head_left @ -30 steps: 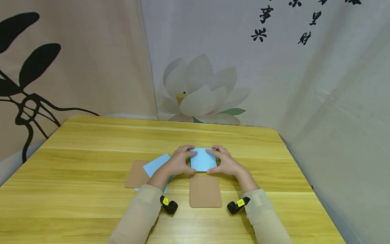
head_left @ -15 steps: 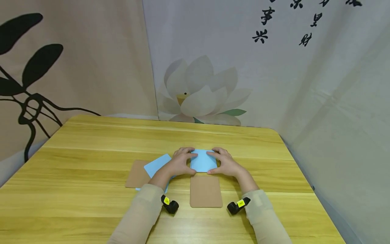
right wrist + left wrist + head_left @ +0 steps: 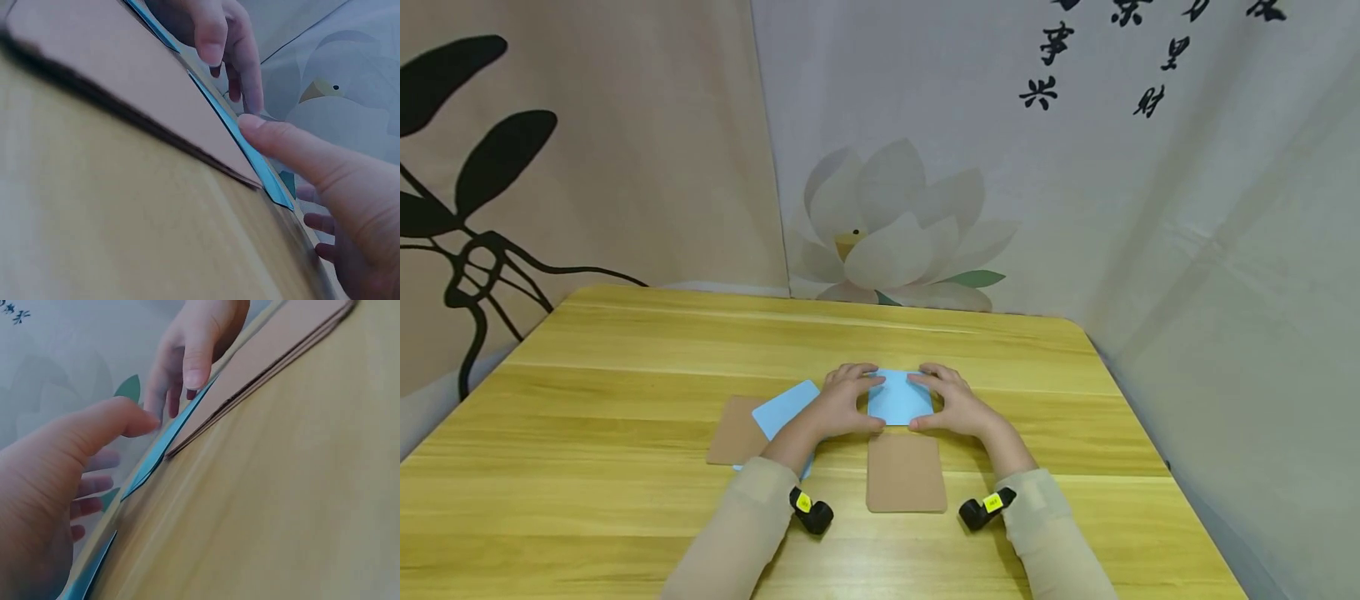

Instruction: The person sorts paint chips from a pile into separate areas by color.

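One smooth rectangular blue card [image 3: 900, 400] | left hand [image 3: 838, 407], right hand [image 3: 964, 407] flanking, fingers [image 3: 871, 382] parted | layered, round-cornered brown boards [image 3: 906, 473]

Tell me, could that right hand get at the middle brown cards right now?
Probably yes: the middle brown cards lie uncovered, just nearside of the blue card at the right hand, with nothing visible blocking the way.

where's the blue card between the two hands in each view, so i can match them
Head: the blue card is below the picture's centre, seen broad side.
Left wrist: the blue card is a slanted strip left of centre.
Right wrist: the blue card is a slanted strip right of centre.
Shared landmark: the brown stack on its near side.
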Demonstrator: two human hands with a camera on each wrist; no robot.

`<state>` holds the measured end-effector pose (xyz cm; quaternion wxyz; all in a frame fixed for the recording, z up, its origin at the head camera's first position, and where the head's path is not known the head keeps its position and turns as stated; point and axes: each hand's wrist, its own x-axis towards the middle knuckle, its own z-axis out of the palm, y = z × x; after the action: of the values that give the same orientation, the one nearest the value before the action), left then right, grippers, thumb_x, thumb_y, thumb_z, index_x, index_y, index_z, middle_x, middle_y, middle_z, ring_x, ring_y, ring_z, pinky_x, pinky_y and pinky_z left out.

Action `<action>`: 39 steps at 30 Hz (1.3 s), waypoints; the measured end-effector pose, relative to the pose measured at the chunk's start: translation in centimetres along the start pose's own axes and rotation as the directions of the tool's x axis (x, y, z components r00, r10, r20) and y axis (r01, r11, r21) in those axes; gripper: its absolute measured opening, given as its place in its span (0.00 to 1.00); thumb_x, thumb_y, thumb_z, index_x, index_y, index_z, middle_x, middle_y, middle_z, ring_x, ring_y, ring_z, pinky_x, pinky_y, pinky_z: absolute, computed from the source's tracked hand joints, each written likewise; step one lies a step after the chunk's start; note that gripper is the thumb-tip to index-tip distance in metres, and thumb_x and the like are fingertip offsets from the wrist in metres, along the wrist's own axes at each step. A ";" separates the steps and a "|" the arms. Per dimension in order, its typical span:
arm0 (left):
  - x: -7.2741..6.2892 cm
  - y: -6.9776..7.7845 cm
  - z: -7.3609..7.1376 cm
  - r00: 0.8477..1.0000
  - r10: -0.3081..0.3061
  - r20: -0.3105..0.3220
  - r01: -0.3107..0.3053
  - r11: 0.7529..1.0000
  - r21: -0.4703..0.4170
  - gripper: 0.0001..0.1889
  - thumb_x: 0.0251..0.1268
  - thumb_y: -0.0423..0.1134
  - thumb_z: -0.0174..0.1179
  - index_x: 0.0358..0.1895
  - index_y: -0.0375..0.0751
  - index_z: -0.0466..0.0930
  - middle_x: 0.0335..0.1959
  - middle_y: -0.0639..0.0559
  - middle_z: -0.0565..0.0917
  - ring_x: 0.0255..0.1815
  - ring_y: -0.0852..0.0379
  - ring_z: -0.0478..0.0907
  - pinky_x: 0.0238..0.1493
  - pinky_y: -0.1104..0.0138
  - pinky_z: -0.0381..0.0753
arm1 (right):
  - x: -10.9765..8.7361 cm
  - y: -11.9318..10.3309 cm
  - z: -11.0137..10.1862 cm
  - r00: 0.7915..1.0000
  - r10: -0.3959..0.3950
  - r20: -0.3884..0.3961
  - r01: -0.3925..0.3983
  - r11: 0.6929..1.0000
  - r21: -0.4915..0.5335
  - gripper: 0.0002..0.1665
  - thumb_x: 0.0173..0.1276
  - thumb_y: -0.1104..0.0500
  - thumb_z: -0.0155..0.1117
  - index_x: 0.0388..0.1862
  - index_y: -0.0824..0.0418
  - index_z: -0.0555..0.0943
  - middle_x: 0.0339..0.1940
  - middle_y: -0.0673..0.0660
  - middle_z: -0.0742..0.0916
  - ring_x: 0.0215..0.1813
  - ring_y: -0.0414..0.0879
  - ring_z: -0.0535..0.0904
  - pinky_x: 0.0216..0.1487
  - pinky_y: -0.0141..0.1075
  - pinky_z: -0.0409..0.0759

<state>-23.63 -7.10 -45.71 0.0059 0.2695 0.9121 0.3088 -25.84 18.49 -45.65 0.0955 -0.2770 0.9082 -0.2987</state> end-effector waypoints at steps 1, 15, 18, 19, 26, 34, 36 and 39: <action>-0.2 0.0 -0.1 1.000 -0.002 -0.013 0.002 1.000 -0.007 0.38 0.50 0.52 0.69 0.66 0.39 0.71 0.70 0.44 0.63 0.71 0.43 0.53 0.67 0.44 0.46 | 0.0 0.0 0.0 1.000 0.000 -0.006 0.000 1.000 0.005 0.50 0.53 0.38 0.73 0.73 0.49 0.65 0.75 0.56 0.58 0.75 0.57 0.46 0.66 0.62 0.52; -3.8 -1.1 -1.4 0.990 -0.053 -0.133 0.048 0.998 -0.042 0.41 0.51 0.55 0.69 0.67 0.38 0.69 0.68 0.41 0.65 0.69 0.41 0.55 0.64 0.40 0.48 | 0.3 -1.6 0.1 0.993 -0.084 -0.078 0.083 0.997 -0.006 0.48 0.52 0.42 0.76 0.71 0.49 0.69 0.73 0.55 0.63 0.73 0.57 0.51 0.65 0.62 0.55; -4.7 -1.1 -1.7 0.986 -0.069 -0.153 0.061 0.996 -0.058 0.42 0.51 0.55 0.70 0.67 0.38 0.69 0.68 0.41 0.65 0.69 0.40 0.54 0.64 0.38 0.47 | 0.4 -2.1 0.3 0.989 -0.116 -0.088 0.114 0.993 -0.020 0.48 0.50 0.42 0.76 0.70 0.49 0.70 0.73 0.55 0.64 0.73 0.57 0.52 0.64 0.61 0.57; -5.0 -1.1 -1.8 0.984 -0.073 -0.162 0.063 0.996 -0.066 0.42 0.50 0.55 0.71 0.67 0.38 0.69 0.68 0.40 0.65 0.69 0.39 0.54 0.63 0.38 0.47 | 0.5 -2.2 0.4 0.988 -0.126 -0.089 0.125 0.992 -0.023 0.48 0.50 0.42 0.77 0.70 0.49 0.70 0.72 0.55 0.64 0.72 0.56 0.52 0.64 0.60 0.57; -7.1 -1.1 -2.4 0.969 -0.101 -0.226 0.093 0.995 -0.048 0.41 0.47 0.54 0.73 0.65 0.38 0.72 0.66 0.38 0.66 0.68 0.38 0.56 0.61 0.37 0.48 | 1.1 -3.8 0.9 0.970 -0.234 -0.069 0.231 0.972 -0.051 0.50 0.46 0.42 0.79 0.69 0.50 0.71 0.70 0.58 0.67 0.71 0.55 0.55 0.64 0.58 0.57; -9.7 -2.0 -2.9 0.951 -0.126 -0.282 0.130 0.991 -0.005 0.43 0.44 0.53 0.75 0.66 0.38 0.72 0.65 0.37 0.66 0.66 0.35 0.58 0.59 0.39 0.52 | 2.4 -6.0 1.5 0.958 -0.287 0.023 0.288 0.954 -0.084 0.51 0.46 0.42 0.79 0.70 0.49 0.69 0.71 0.58 0.66 0.71 0.54 0.55 0.65 0.56 0.55; -10.2 -2.3 -3.1 0.948 -0.135 -0.287 0.144 0.990 0.009 0.44 0.43 0.53 0.75 0.66 0.38 0.71 0.65 0.37 0.66 0.65 0.35 0.58 0.60 0.39 0.51 | 2.7 -6.4 1.7 0.956 -0.289 0.047 0.292 0.952 -0.088 0.51 0.46 0.41 0.79 0.70 0.49 0.69 0.71 0.58 0.65 0.71 0.55 0.55 0.65 0.56 0.56; -11.0 -2.4 -3.4 0.945 -0.144 -0.295 0.168 0.984 0.059 0.44 0.42 0.55 0.75 0.66 0.39 0.72 0.65 0.37 0.67 0.64 0.34 0.59 0.61 0.38 0.50 | 3.1 -7.0 1.9 0.952 -0.295 0.081 0.302 0.949 -0.091 0.52 0.47 0.41 0.78 0.71 0.49 0.69 0.71 0.57 0.65 0.71 0.55 0.55 0.65 0.57 0.56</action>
<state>-16.03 -16.08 -46.04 -0.1143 0.1483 0.9337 0.3053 -24.68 11.13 -43.05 0.0649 -0.4254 0.8664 -0.2534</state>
